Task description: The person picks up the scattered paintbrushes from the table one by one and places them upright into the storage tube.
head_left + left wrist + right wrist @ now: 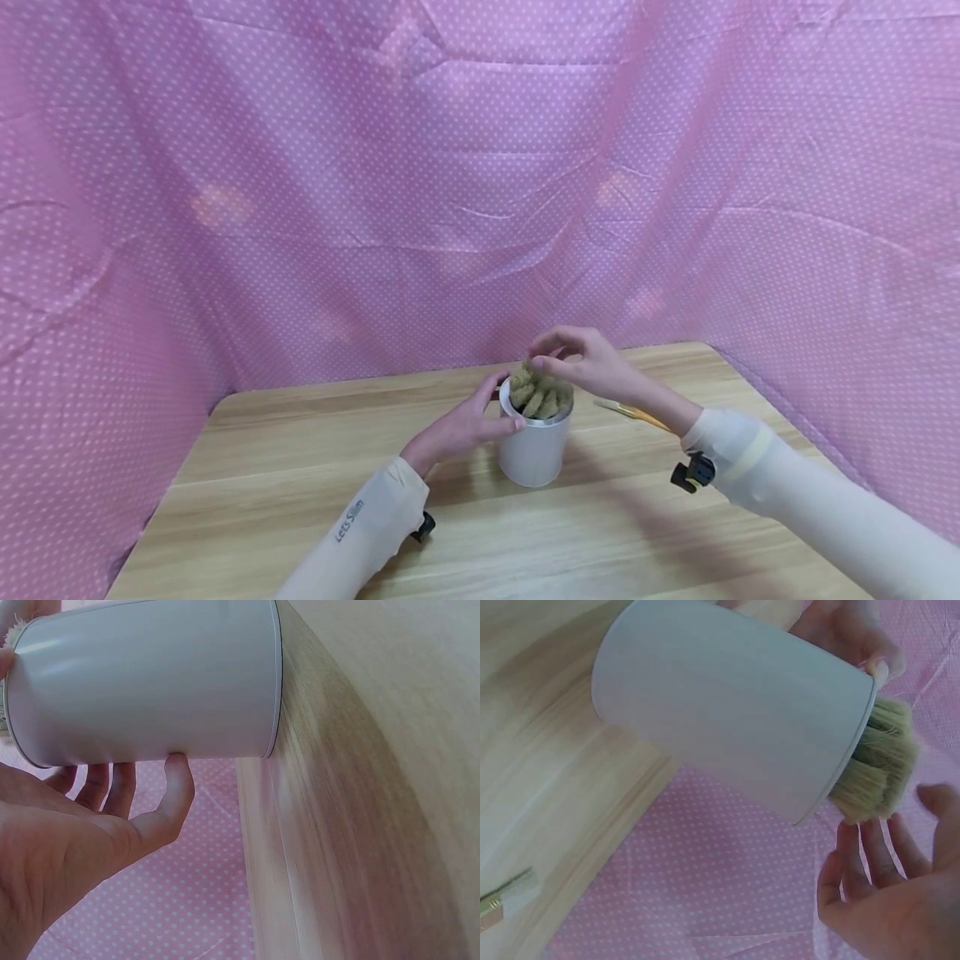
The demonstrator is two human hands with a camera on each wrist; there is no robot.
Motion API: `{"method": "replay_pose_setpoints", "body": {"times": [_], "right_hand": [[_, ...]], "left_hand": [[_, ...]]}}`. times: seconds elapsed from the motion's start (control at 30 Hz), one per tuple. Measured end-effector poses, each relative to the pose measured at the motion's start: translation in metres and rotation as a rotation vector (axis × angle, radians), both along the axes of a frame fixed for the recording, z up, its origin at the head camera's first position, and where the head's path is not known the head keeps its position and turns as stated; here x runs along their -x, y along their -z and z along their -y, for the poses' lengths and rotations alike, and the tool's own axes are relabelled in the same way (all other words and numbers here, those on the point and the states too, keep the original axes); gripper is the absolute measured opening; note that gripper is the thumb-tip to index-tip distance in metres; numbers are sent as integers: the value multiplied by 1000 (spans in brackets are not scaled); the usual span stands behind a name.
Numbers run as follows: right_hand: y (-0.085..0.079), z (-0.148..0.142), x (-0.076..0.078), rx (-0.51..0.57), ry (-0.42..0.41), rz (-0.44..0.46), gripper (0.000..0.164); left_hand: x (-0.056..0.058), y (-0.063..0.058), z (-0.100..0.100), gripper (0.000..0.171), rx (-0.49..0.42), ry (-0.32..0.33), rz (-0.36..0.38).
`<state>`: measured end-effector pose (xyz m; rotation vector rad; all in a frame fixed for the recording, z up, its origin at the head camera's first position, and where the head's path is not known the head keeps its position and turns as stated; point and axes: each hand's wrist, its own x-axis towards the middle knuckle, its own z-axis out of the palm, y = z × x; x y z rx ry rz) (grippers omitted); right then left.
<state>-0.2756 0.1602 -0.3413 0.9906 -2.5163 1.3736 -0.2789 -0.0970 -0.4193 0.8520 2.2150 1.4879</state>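
A white cylindrical can [532,457] stands upright on the table, packed with several brushes whose pale tan bristles [545,402] stick out of its top. My left hand [463,427] holds the can from the left, thumb at the near side of the rim and the other fingers round the far side. Over the bristles is my right hand [592,367], its fingers loosely bent. In the right wrist view, fingertips of the right hand [889,877] reach the edge of the bristles [877,761], while the thumb stays apart from them. The brush handles are hidden inside the can.
A flat paintbrush [633,412] with a yellow-orange handle lies on the wooden table [300,467] right of the can, partly behind my right forearm. Pink dotted cloth [450,208] hangs behind and at both sides of the table.
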Motion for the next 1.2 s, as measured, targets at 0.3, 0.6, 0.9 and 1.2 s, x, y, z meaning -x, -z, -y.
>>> {"method": "replay_pose_setpoints", "body": {"times": [0.3, 0.6, 0.9, 1.2], "right_hand": [[3, -4, -4, -51, 55, -8, 19], [3, -30, -2, 9, 137, -33, 18], [29, -78, 5, -86, 272, 3, 21], [70, -112, 12, -401, 260, 60, 42]], "left_hand": [[0, 3, -3, 85, -6, 3, 0], [-1, 3, -6, 91, -8, -5, -3], [-2, 2, -1, 91, -11, -18, 18], [0, 2, -1, 88, -26, -7, 27]]}}
